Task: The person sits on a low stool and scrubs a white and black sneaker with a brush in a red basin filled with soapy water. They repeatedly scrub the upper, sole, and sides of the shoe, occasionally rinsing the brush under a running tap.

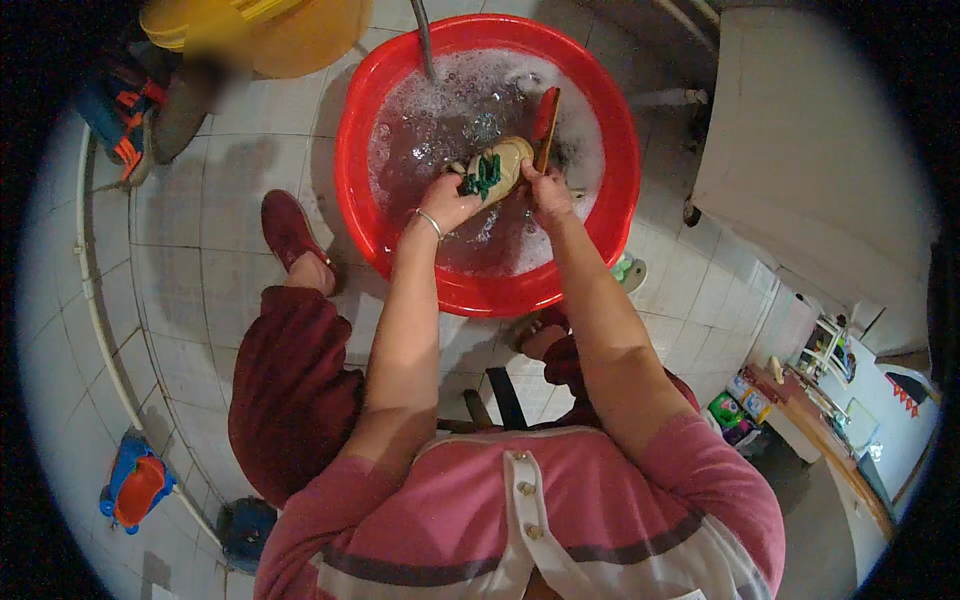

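A beige shoe with green laces (511, 160) is held over soapy water in a red plastic tub (358, 202). My left hand (448, 204), with a bracelet at the wrist, grips the shoe near its laced opening. My right hand (550, 196) is closed around a scrubbing brush (550, 124) with red bristles and a wooden-looking back. That brush stands upright beside the toe, and my right thumb reaches to the shoe's edge. Foam covers much of the water, hiding the tub's bottom.
A grey hose (423, 37) hangs over the tub's far rim. At upper left are a yellow basin (307, 45) and shoes with orange laces (124, 131). A large pale panel (787, 142) stands to the right. Bottles (735, 409) sit by a wooden-edged counter (810, 427).
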{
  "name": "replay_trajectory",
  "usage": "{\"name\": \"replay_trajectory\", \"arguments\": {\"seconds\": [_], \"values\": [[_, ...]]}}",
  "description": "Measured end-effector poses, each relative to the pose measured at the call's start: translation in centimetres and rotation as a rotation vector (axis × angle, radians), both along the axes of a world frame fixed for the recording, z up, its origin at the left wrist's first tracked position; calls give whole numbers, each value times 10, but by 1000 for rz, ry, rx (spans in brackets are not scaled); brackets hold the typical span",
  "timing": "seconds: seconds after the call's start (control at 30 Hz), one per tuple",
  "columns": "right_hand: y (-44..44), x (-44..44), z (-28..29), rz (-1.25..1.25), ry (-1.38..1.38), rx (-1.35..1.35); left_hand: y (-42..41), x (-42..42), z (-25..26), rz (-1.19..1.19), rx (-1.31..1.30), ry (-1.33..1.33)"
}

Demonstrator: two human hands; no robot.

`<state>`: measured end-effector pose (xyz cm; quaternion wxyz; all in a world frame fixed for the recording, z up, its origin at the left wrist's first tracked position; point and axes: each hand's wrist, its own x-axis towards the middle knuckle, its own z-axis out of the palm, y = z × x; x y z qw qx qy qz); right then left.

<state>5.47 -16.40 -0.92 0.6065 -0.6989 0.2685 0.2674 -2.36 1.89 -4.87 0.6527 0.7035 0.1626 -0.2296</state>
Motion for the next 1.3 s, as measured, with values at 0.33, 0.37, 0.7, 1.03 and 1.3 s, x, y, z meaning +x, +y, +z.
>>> {"name": "replay_trajectory", "arguments": {"seconds": [0.33,0.37,0.7,1.03,1.3], "values": [[-12,-23,-66,373,-424,-464,-12,-1,-47,775,-825,514],[-4,-20,-56,535,-482,-677,-10,-5,-59,780,-835,522],[52,-104,81,843,-148,-732,-20,-3,16,894,-1164,332],[50,-23,66,901,-480,-1207,-54,6,2,901,-871,379],[29,-83,72,931,-571,-1034,-27,11,-55,928,-991,381]]}}
